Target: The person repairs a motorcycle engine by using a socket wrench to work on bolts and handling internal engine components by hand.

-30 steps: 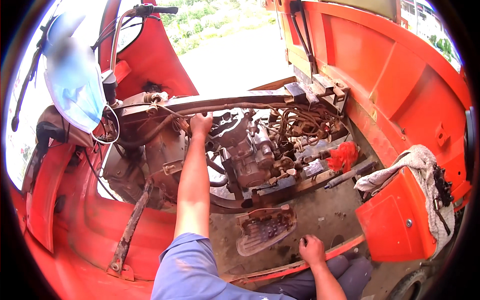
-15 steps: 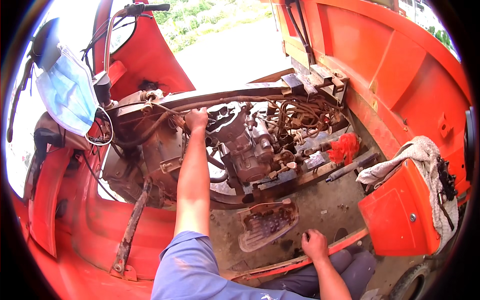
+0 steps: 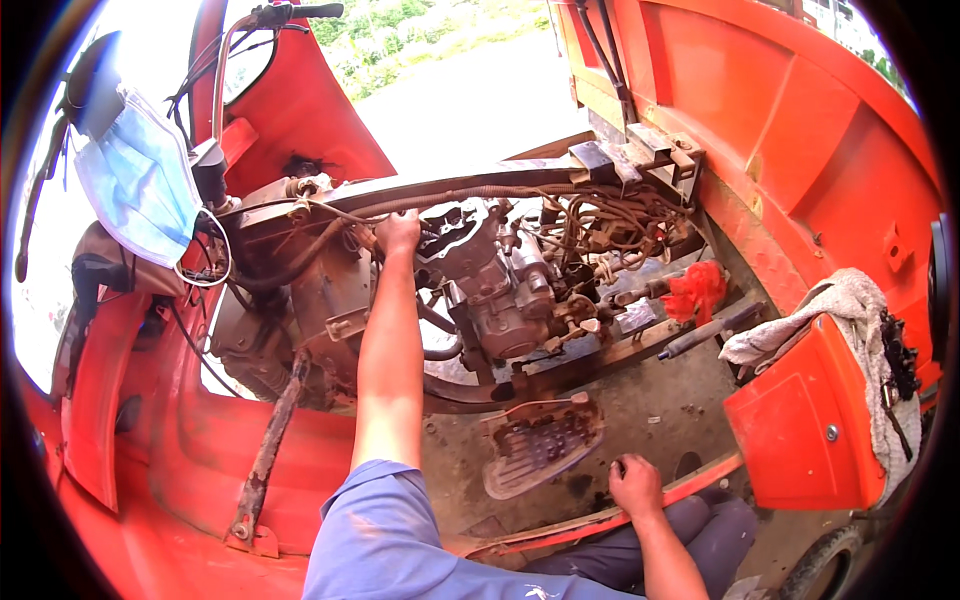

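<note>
My left arm reaches across to the frame. My left hand [image 3: 399,232] is closed beside the opened engine [image 3: 497,300], just below a ribbed hose [image 3: 455,194] along the frame rail. Its fingertips and whatever they grip are hidden behind the knuckles. Low on the right, my right hand [image 3: 636,486] lies over a red bar [image 3: 700,482] above my bent leg. Its fingers are curled, with a dark spot by the thumb; I cannot make out what is in them.
A grimy tray-like cover [image 3: 543,450] lies on the ground. Tangled wires [image 3: 600,225] and a red plastic bag [image 3: 694,292] are right of the engine. A towel [image 3: 850,300] drapes a red box [image 3: 800,430]. A blue face mask [image 3: 138,180] hangs at left; a diagonal rusty strut [image 3: 270,450] stands below.
The whole view has shifted slightly, with the scene sitting a little to the right. Both hands keep their places: left by the engine, right over the red bar.
</note>
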